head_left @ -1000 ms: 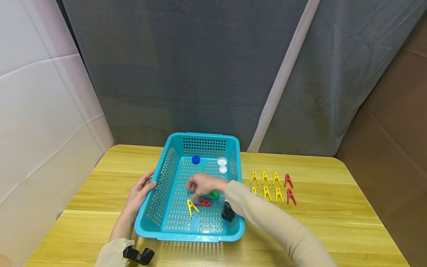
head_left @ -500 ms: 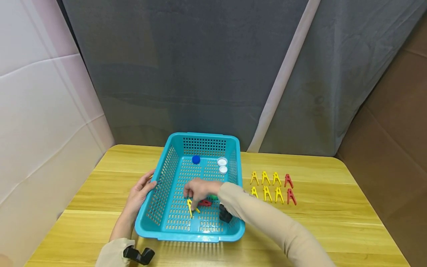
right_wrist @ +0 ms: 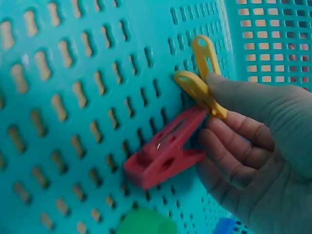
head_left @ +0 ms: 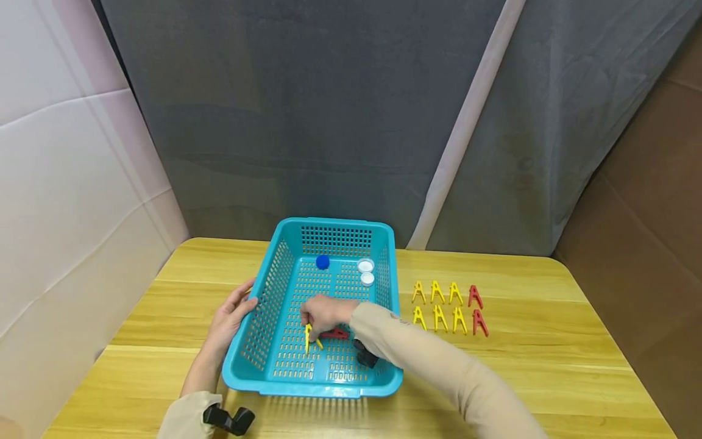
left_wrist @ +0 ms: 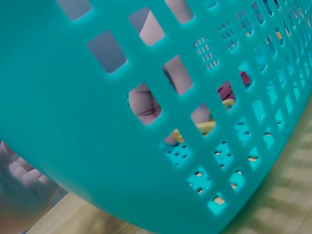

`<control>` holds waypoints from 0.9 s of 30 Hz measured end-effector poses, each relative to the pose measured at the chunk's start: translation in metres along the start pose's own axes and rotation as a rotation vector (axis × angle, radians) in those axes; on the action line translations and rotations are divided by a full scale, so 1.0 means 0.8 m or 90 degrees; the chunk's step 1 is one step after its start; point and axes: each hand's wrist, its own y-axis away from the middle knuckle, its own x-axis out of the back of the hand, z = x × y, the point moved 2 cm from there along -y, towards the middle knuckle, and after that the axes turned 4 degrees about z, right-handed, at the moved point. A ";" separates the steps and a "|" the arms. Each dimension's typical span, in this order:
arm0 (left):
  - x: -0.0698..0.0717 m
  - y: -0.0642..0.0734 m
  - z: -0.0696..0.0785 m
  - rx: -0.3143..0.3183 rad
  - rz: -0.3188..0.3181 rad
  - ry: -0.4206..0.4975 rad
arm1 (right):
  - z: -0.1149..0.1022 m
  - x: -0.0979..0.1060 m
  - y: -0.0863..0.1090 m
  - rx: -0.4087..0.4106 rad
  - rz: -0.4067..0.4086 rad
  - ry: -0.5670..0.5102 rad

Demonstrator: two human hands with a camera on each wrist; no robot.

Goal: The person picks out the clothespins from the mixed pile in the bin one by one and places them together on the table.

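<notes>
In the head view, a turquoise plastic basket [head_left: 307,388] stands on the table. My left hand [head_left: 227,318] holds its left rim, thumb over the edge and fingers along the outside. Inside the basket my right hand [head_left: 325,314] pinches a yellow clothespin [head_left: 308,341] between thumb and fingers. The right wrist view shows my thumb on the yellow clothespin [right_wrist: 207,73], its two handles spread apart. A red clothespin [right_wrist: 165,151] lies against it, beneath my curled fingers. A green round thing [right_wrist: 146,223] shows at that view's lower edge; my arm hides it in the head view.
A blue round cap [head_left: 322,262] and two white round pieces, one a white disc [head_left: 367,279], lie towards the basket's far end. Right of the basket, several yellow clothespins [head_left: 440,318] and two red clothespins [head_left: 479,322] stand in two rows on the wooden table [head_left: 548,366].
My right hand has moved down and left to the yellow clothespin, taken hold of it, and shifted it slightly left. The left hand stays on the basket.
</notes>
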 end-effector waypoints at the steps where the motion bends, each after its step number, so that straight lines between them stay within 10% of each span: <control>1: 0.000 0.000 0.000 0.001 0.000 -0.005 | 0.001 -0.001 -0.001 -0.002 0.008 -0.008; 27: 0.000 0.000 0.000 0.001 0.007 -0.010 | 0.007 -0.005 -0.007 -0.095 0.119 -0.025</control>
